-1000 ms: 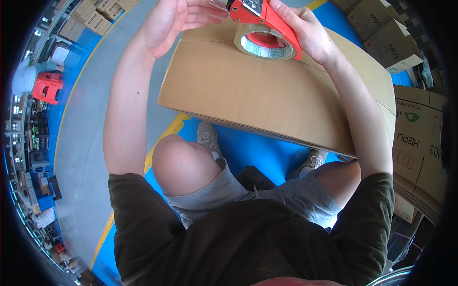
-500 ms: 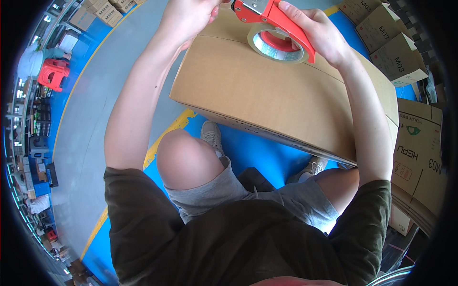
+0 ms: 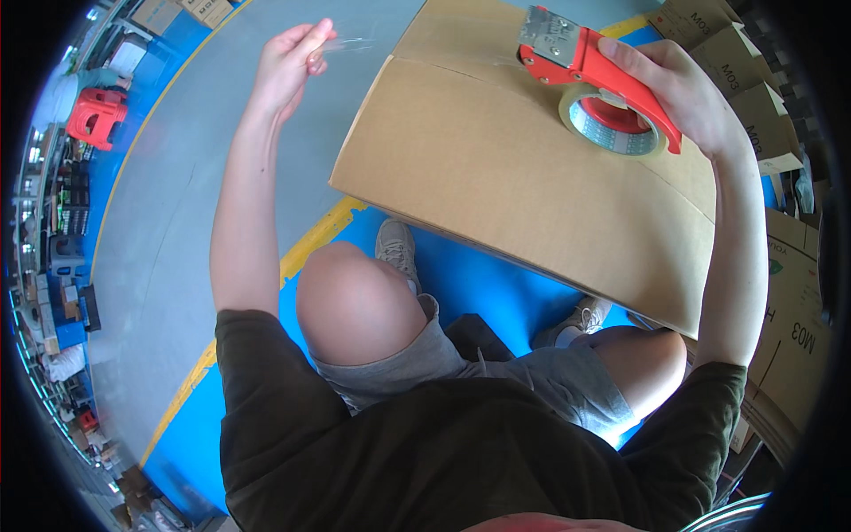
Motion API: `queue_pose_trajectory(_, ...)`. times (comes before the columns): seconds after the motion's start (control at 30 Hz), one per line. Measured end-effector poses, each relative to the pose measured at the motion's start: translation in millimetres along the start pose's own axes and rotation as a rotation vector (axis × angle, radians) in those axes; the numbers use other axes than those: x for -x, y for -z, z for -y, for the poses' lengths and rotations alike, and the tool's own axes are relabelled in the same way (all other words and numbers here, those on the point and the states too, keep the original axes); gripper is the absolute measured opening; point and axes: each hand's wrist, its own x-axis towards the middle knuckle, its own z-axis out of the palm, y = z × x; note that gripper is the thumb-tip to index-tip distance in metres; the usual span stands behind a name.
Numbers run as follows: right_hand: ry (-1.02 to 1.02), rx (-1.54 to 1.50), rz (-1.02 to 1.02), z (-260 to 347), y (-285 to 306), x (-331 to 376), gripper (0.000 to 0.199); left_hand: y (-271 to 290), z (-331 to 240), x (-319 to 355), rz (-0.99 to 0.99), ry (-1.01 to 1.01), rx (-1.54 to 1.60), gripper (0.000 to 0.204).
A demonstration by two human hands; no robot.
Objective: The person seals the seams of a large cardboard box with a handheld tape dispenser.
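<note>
The left hand (image 3: 292, 66) is raised at eleven o'clock, above the grey floor (image 3: 177, 239) and beyond the box's edge, apart from the cardboard. Its thumb and forefinger are pinched tightly together on a short strip of clear tape (image 3: 355, 44), with the other fingers curled in toward the palm. The strip points out toward three o'clock from the fingertips; how far it runs is too faint to tell.

The right hand (image 3: 678, 89) is between one and two o'clock, curled round a red tape dispenser (image 3: 638, 80). The thumb lies along the top of the red frame, while most of the fingers are hidden behind it, so how tightly they close cannot be told. The dispenser's metal head (image 3: 550, 35) faces ten o'clock, and a roll of clear tape (image 3: 612, 124) sits beneath the frame. Whether the roll touches the cardboard is unclear.

Behind the dispenser, a large brown cardboard box (image 3: 479, 168) fills the area around one o'clock, its near edge slanting down toward four o'clock. The left knee (image 3: 359, 297) is near its left corner. A red stool (image 3: 96, 117) is at ten o'clock, and stacked cartons (image 3: 731, 66) are at two o'clock
</note>
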Motion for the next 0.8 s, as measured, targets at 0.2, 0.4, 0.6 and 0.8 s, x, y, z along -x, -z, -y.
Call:
queue_pose_trajectory(0.2,-0.031,0.046,-0.014,12,-6,6,0.072,-11,37,1,0.072,0.122,0.212,0.039)
queue_pose_trajectory(0.4,-0.034,0.135,-0.010,14,-6,2,0.075,-18,55,-2,0.034,0.196,0.344,0.037)
queue_pose_trajectory(0.6,-0.066,0.139,0.001,19,-2,2,0.075,-62,83,12,0.166,0.309,0.435,0.031)
queue_pose_trajectory(0.8,-0.036,0.131,-0.046,13,-6,0,0.074,-80,83,42,0.254,0.177,0.452,0.037)
